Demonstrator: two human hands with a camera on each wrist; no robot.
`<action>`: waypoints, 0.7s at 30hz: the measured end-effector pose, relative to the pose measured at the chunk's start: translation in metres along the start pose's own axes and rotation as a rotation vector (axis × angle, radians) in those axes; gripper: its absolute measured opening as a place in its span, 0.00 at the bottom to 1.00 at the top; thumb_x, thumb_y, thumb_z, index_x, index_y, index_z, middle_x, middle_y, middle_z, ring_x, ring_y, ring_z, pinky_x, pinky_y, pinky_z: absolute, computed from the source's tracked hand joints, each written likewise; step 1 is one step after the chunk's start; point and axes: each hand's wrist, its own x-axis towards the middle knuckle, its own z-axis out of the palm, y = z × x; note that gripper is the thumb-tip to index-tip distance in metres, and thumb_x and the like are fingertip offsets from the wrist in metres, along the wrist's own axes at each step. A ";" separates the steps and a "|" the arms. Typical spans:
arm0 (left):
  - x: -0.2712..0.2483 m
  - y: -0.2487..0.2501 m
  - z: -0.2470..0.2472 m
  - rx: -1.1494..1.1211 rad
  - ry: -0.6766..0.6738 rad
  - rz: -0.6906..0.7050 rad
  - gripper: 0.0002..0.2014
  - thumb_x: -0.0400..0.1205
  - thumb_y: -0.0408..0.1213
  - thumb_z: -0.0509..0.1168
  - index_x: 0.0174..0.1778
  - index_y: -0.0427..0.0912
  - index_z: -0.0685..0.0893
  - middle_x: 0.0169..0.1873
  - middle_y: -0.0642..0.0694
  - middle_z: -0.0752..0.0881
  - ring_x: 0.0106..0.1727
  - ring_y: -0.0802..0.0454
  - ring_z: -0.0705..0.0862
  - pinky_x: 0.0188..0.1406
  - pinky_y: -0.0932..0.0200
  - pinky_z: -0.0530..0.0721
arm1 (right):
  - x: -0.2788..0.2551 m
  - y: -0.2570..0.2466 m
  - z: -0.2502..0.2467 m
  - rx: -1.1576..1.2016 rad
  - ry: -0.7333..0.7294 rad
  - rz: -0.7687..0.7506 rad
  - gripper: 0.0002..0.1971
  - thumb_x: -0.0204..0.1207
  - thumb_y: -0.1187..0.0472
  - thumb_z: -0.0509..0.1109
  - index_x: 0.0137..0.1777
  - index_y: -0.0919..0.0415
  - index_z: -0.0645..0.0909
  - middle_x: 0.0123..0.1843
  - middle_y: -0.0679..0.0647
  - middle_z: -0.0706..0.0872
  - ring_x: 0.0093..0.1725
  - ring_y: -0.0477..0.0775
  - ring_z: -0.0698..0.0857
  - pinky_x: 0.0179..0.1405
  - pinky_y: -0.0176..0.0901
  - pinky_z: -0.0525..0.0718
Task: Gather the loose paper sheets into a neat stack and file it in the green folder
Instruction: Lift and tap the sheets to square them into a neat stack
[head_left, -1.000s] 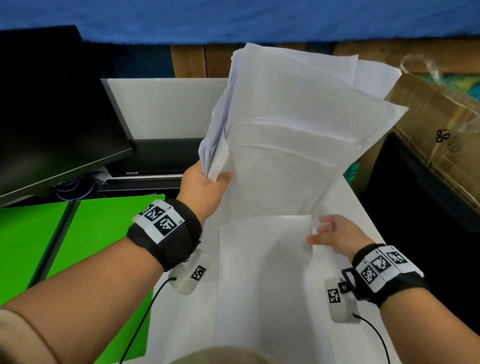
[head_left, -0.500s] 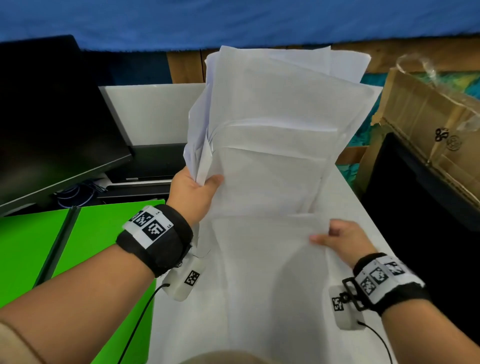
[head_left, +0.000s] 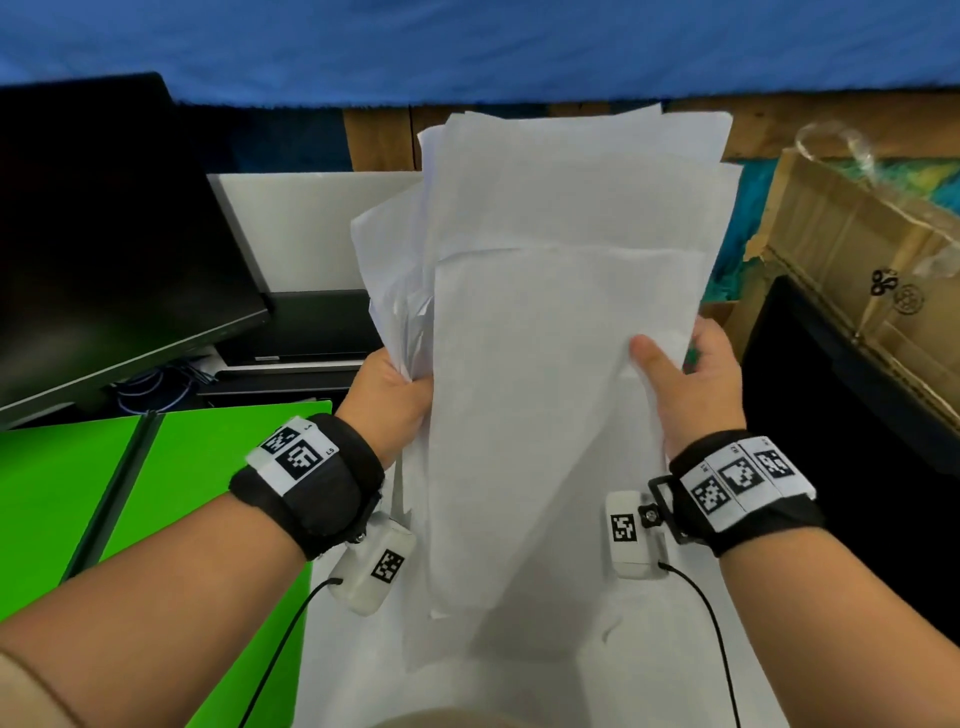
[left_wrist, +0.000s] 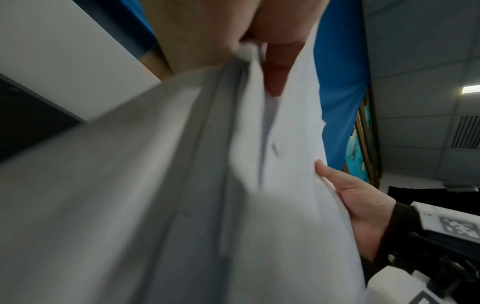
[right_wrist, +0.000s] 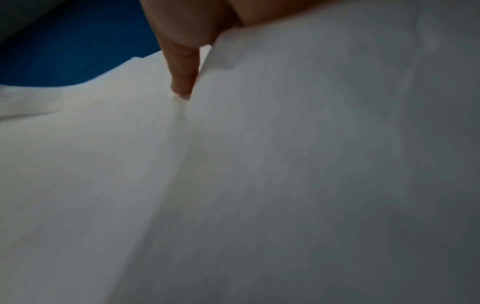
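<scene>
A loose bundle of white paper sheets (head_left: 566, 291) stands upright in the air over the white table, its top edges uneven. My left hand (head_left: 395, 384) grips the bundle's left edge, thumb in front; in the left wrist view the thumb (left_wrist: 278, 67) presses on the paper sheets (left_wrist: 207, 185). My right hand (head_left: 675, 374) pinches the front sheet's right edge, thumb on its face and fingers behind. In the right wrist view one finger (right_wrist: 184, 72) lies against the paper sheets (right_wrist: 285, 164). The green folder (head_left: 171, 493) lies open and flat to the left of my left forearm.
A black monitor (head_left: 104, 249) stands at the back left, with a dark device and cables beside it. A cardboard box (head_left: 862, 291) sits at the right, beyond the white table (head_left: 623, 649) edge. A white board (head_left: 311, 228) leans behind the papers.
My right hand lifted the sheet off the table and brought it up against the front of the bundle. The bundle swung more upright and toward me.
</scene>
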 end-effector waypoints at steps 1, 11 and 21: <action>0.000 -0.002 -0.001 -0.002 -0.009 -0.005 0.12 0.77 0.27 0.67 0.54 0.43 0.85 0.50 0.42 0.90 0.53 0.45 0.88 0.57 0.41 0.86 | 0.002 0.003 0.001 0.046 -0.007 0.036 0.18 0.69 0.65 0.76 0.49 0.45 0.72 0.58 0.60 0.84 0.52 0.57 0.86 0.54 0.56 0.87; -0.011 0.003 0.013 0.045 -0.016 0.182 0.35 0.67 0.45 0.73 0.71 0.46 0.70 0.63 0.50 0.82 0.65 0.55 0.82 0.69 0.47 0.79 | -0.011 -0.020 0.018 0.061 0.043 0.044 0.12 0.66 0.68 0.78 0.41 0.51 0.82 0.41 0.50 0.88 0.45 0.57 0.88 0.52 0.52 0.87; -0.005 0.015 0.028 -0.079 0.129 0.378 0.29 0.71 0.27 0.72 0.66 0.47 0.71 0.57 0.54 0.83 0.60 0.65 0.83 0.59 0.65 0.82 | -0.045 -0.037 0.034 0.138 -0.022 -0.169 0.21 0.65 0.63 0.77 0.56 0.49 0.74 0.53 0.51 0.86 0.55 0.52 0.88 0.57 0.52 0.87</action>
